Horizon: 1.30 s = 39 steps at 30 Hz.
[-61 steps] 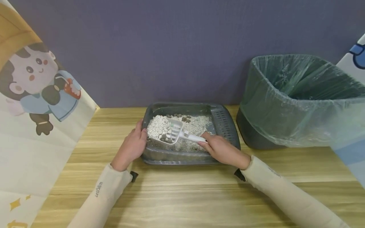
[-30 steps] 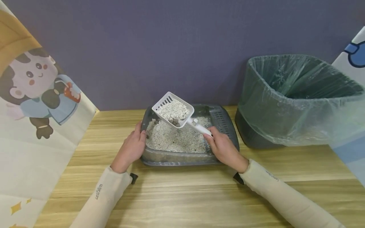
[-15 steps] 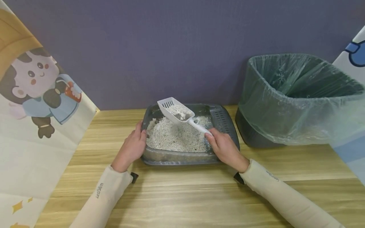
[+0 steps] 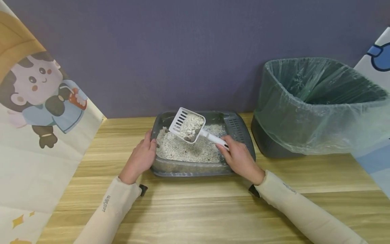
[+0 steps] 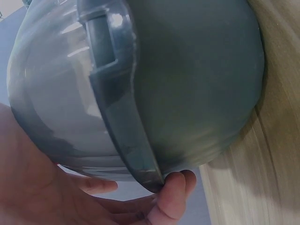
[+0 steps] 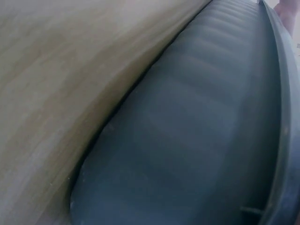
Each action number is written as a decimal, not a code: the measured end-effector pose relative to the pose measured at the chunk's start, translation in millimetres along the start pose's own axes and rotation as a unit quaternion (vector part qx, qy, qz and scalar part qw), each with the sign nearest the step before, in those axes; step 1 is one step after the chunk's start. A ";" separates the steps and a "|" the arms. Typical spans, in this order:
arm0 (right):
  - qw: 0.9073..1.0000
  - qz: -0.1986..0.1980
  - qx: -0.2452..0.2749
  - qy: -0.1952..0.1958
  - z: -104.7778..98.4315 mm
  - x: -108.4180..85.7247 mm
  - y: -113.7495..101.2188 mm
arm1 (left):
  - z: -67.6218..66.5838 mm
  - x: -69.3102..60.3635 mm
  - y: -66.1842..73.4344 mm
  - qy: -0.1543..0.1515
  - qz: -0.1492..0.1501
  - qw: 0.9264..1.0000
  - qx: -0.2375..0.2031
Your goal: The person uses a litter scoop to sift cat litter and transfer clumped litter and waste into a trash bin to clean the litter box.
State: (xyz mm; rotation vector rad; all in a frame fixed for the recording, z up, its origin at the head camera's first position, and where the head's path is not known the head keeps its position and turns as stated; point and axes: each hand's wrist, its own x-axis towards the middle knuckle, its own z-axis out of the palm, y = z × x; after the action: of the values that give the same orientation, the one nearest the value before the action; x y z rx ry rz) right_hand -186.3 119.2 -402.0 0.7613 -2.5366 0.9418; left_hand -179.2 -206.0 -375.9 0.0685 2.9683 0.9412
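A dark grey tray (image 4: 195, 169) is set on the wood-grained surface (image 4: 189, 210), and its left rim is pinched between the thumb and fingers of the left hand (image 4: 141, 154). The handle of a white slotted scoop (image 4: 205, 134) is gripped by the right hand (image 4: 239, 157), at the tray's right part. The scoop's head is held above the tray, with pale granules and greyish clumps carried in it. More pale granules (image 4: 186, 150) are spread inside the tray. To the tray's right, a dark bin (image 4: 271, 145) is lined with a translucent greenish bag (image 4: 304, 125).
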 end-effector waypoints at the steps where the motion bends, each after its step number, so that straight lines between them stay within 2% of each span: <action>1: 1.000 0.004 -0.002 -0.001 0.2 0.1 -0.2 | 0.1 0.0 -0.4 0.000 0.000 1.000 -0.001; 12: 0.999 0.018 -0.014 -0.034 -1.2 1.0 1.2 | 1.9 0.4 -2.3 0.000 0.002 1.000 -0.003; 16: 0.998 0.021 -0.025 -0.053 -12.1 4.2 1.0 | 1.7 0.7 -1.3 -0.003 0.005 1.000 -0.013; 22: 0.990 0.025 -0.058 -0.122 -36.3 10.8 -4.9 | 0.5 0.1 -0.6 -0.002 0.001 1.000 -0.010; 26: 0.986 0.027 -0.071 -0.150 -50.1 13.6 -8.5 | 0.5 -0.3 -0.6 -0.004 0.001 1.000 -0.009; 32: 0.981 0.023 -0.093 -0.172 -64.0 18.6 -14.1 | -0.4 -0.7 0.6 -0.006 -0.001 1.000 -0.009; 39: 0.978 0.019 -0.112 -0.173 -69.6 20.3 -15.8 | 0.1 0.2 -1.0 -0.005 0.005 1.000 -0.010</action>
State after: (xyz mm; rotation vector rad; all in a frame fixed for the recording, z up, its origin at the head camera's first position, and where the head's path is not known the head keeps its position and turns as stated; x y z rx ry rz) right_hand -185.3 148.8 -333.9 0.8714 -2.9012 0.5573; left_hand -179.5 -206.7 -376.6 0.0868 2.9512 0.9692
